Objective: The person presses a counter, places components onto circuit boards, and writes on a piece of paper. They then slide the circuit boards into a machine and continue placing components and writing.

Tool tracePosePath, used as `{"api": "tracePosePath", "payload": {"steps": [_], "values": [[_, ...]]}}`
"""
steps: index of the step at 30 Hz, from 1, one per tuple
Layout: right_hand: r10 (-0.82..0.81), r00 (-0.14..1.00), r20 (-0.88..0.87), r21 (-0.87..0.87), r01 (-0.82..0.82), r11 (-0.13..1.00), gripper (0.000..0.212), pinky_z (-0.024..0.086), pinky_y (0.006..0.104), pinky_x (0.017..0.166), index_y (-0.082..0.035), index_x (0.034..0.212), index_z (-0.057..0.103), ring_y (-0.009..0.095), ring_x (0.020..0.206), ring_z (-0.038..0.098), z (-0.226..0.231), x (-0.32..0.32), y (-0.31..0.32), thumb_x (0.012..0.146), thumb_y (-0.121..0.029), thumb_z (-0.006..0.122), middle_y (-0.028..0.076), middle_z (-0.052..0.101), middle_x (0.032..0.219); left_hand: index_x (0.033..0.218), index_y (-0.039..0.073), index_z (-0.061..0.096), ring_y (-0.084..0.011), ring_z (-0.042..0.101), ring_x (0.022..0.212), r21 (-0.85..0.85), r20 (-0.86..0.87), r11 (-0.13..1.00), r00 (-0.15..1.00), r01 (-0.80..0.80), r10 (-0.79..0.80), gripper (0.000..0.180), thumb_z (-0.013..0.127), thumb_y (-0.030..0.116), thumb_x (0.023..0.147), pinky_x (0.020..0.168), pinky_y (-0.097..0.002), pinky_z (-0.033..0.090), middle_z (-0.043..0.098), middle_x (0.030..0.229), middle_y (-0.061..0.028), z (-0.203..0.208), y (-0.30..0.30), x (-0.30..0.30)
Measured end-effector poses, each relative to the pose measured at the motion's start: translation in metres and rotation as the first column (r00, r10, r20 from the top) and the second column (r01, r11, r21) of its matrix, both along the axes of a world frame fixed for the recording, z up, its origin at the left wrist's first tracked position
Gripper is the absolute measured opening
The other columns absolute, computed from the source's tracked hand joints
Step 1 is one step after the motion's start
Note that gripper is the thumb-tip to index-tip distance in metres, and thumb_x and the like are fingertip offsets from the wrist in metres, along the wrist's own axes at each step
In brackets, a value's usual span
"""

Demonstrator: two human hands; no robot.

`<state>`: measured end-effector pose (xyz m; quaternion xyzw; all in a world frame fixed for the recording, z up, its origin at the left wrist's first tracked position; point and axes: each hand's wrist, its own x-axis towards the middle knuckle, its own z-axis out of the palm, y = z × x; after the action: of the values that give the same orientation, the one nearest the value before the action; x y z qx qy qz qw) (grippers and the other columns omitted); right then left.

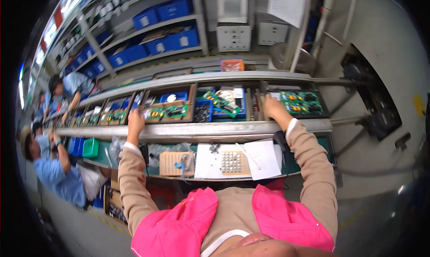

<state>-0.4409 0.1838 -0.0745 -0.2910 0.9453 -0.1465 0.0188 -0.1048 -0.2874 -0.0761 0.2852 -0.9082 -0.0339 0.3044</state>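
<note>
Both my arms reach forward over an assembly line. My left hand (135, 121) is closed at the left edge of a brown-rimmed carrier frame (191, 100), in which a green circuit board (168, 112) lies along the near side. Farther right, my right hand (274, 108) grips the left side of another carrier frame (323, 113). This one holds a larger green circuit board (301, 102) with yellow and black parts. Between my hands, a loose green circuit board (222, 104) rests tilted over a blue bin (242, 115). My fingertips are partly hidden.
A metal rail (215, 129) runs along the line's near side. On the bench before me lie white papers (264, 160), a tray of small square parts (235, 163) and a tan perforated block (170, 164). Co-workers (58, 172) sit at the left. Shelves with blue bins (174, 8) stand behind.
</note>
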Motion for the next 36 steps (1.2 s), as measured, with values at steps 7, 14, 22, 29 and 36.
{"api": "tracePosePath", "payload": {"steps": [7,14,22,29,36], "values": [[-0.026,1.000,0.006,0.083,0.025,0.996,0.034,0.049,0.0510,0.083,0.002,0.117,0.045,0.047,0.096,0.059,0.012,0.006,0.002,0.085,-0.009,0.044,0.033,0.059,0.103,0.089,-0.003,0.056,-0.0445,0.058,0.088,0.058,0.148,0.966,0.959,-0.254,0.243,0.021,0.053,0.016,0.081,0.079,-0.0523,0.046,0.060,0.094,-0.0269,-0.027,-0.021,0.029],[-0.083,0.996,-0.029,0.068,0.085,0.994,0.037,0.049,0.0504,0.082,0.003,0.118,0.044,0.048,0.093,0.059,0.004,-0.003,0.017,0.084,-0.010,0.045,0.034,0.057,0.103,0.088,-0.004,0.059,-0.0440,0.058,0.088,0.029,0.127,0.972,0.966,-0.232,0.227,0.025,0.053,0.020,0.082,0.080,-0.0518,0.046,0.060,0.094,-0.0267,-0.033,-0.036,0.023],[-0.217,0.976,-0.021,0.033,0.217,0.976,0.031,0.049,0.0509,0.082,0.002,0.113,0.046,0.049,0.094,0.059,0.001,-0.016,0.037,0.084,-0.009,0.044,0.035,0.054,0.108,0.097,-0.002,0.060,-0.0445,0.055,0.093,0.042,0.176,0.963,0.951,-0.265,0.254,0.029,0.052,0.020,0.080,0.082,-0.0515,0.044,0.058,0.098,-0.0261,-0.049,-0.066,0.029],[-0.298,0.955,0.007,0.011,0.298,0.955,0.031,0.049,0.0501,0.084,0.002,0.114,0.047,0.047,0.100,0.058,0.001,-0.039,0.077,0.086,-0.010,0.044,0.034,0.052,0.114,0.100,-0.003,0.060,-0.0442,0.056,0.093,0.099,0.221,0.965,0.951,-0.241,0.215,0.030,0.051,0.017,0.080,0.082,-0.0505,0.045,0.060,0.097,-0.0270,-0.039,-0.064,0.013],[-0.380,0.925,0.008,0.063,0.378,0.923,0.032,0.048,0.0485,0.087,0.001,0.117,0.048,0.046,0.105,0.056,0.007,-0.064,0.119,0.088,-0.012,0.043,0.030,0.051,0.119,0.097,-0.004,0.060,-0.0444,0.058,0.090,0.091,0.221,0.967,0.952,-0.236,0.211,0.027,0.052,0.016,0.080,0.080,-0.0505,0.045,0.062,0.095,-0.0272,-0.036,-0.058,0.020]]}}
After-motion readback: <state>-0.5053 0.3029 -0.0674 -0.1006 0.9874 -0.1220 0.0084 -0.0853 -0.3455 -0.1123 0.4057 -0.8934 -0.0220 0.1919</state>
